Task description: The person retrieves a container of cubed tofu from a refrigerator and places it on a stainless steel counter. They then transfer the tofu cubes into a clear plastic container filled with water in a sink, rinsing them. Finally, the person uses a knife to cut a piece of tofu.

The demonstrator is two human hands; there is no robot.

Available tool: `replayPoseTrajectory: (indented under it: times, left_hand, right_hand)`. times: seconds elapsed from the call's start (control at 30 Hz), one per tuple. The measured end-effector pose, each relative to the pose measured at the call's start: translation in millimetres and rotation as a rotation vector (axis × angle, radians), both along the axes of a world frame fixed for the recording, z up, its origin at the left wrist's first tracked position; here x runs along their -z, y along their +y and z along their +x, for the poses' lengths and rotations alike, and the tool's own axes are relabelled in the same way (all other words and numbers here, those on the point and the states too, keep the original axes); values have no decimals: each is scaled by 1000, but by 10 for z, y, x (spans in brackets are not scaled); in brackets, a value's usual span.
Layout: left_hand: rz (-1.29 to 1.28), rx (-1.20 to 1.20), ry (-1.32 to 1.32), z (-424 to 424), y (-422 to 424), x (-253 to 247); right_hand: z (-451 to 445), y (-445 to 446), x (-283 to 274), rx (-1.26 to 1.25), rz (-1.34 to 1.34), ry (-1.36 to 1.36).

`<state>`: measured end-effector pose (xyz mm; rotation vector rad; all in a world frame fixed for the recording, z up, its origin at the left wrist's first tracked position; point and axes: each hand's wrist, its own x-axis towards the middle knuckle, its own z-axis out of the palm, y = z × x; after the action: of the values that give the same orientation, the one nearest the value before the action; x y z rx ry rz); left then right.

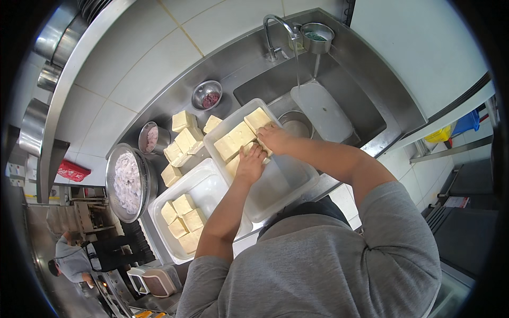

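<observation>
Pale yellow tofu blocks [235, 140] lie in rows at the far end of a translucent plastic tub [274, 198] before me. My left hand [251, 163] is on a block in the nearer row, its fingers over the top. Beside it, my right hand [274, 138] grips a block at the right side, its fingertips partly hidden. Left of this tub, a white plastic tub [216, 181] holds several more tofu blocks [194, 220] at its near left end. Further tofu blocks [187, 138] are piled on the steel counter behind the tubs.
Water runs from a faucet [274, 35] into the steel sink [358, 99], where a white lid [324, 113] leans. Small bowl [206, 95], steel pot [153, 137] and colander [127, 183] hold food at left. Another person [79, 258] stands far left.
</observation>
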<state>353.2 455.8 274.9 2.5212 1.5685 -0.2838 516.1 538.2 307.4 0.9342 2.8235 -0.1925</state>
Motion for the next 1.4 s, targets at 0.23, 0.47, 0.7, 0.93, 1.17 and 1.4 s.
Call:
replayPoseTrajectory:
  times: [0.23, 0.47, 0.7, 0.93, 1.17, 1.4]
  left_hand:
    - [66, 2, -209, -96, -10, 46]
    - [66, 40, -177, -106, 0, 37]
    - [35, 31, -161, -101, -16, 7]
    - [32, 18, -116, -116, -33, 7]
    - [7, 11, -128, -138, -15, -86]
    - [16, 32, -187, -162, 21, -85]
  right_hand:
    - [-128, -394, 180, 374, 155, 213]
    - [-40, -686, 528, 512, 190, 218]
    - [-30, -589, 394, 288, 453, -213]
    - [-149, -461, 411, 253, 447, -51]
    - [-281, -316, 326, 155, 181, -248]
    - [-16, -1151, 384, 431, 145, -140]
